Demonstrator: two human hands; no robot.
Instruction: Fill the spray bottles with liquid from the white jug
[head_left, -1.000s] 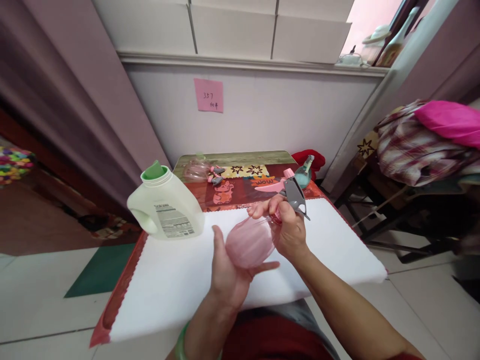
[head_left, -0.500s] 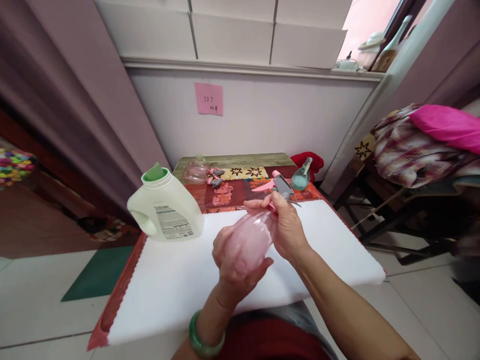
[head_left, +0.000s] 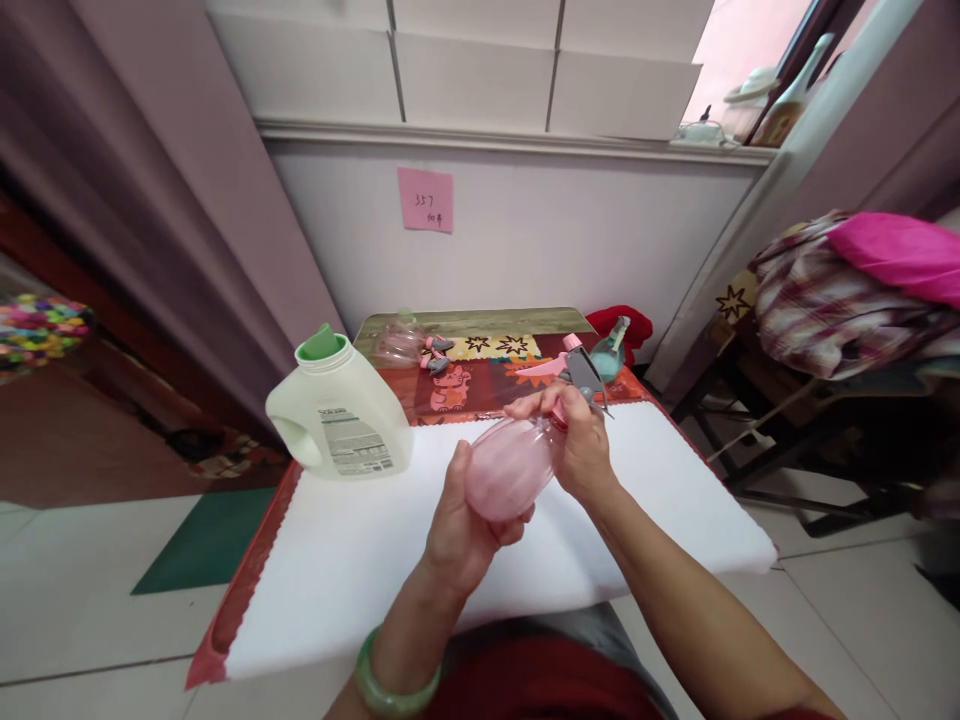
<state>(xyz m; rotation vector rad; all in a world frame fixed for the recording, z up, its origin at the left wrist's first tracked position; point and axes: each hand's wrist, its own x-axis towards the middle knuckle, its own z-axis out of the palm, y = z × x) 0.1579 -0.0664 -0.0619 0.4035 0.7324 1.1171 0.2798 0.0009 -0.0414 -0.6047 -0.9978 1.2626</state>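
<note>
A clear pink spray bottle [head_left: 510,468] is tilted above the white cloth, its base toward me and its grey and pink spray head [head_left: 581,372] pointing away to the upper right. My left hand [head_left: 469,525] cups the bottle's body from below, thumb along its left side. At the neck, the fingers of my right hand [head_left: 583,440] are closed around the collar under the spray head. Pale liquid seems to be inside. To the left stands a large whitish detergent jug [head_left: 341,415] with a green piece in its mouth.
Clear pink bottles [head_left: 397,343] and grey-pink spray heads [head_left: 436,355] lie at the table's back left. A teal spray bottle [head_left: 609,352] stands back right by a red cloth [head_left: 630,328]. A stool with clothes [head_left: 817,300] is at the right.
My left hand has shifted its hold on the bottle, thumb now at its left side with more of the base showing. The spray head has moved slightly right in view.
</note>
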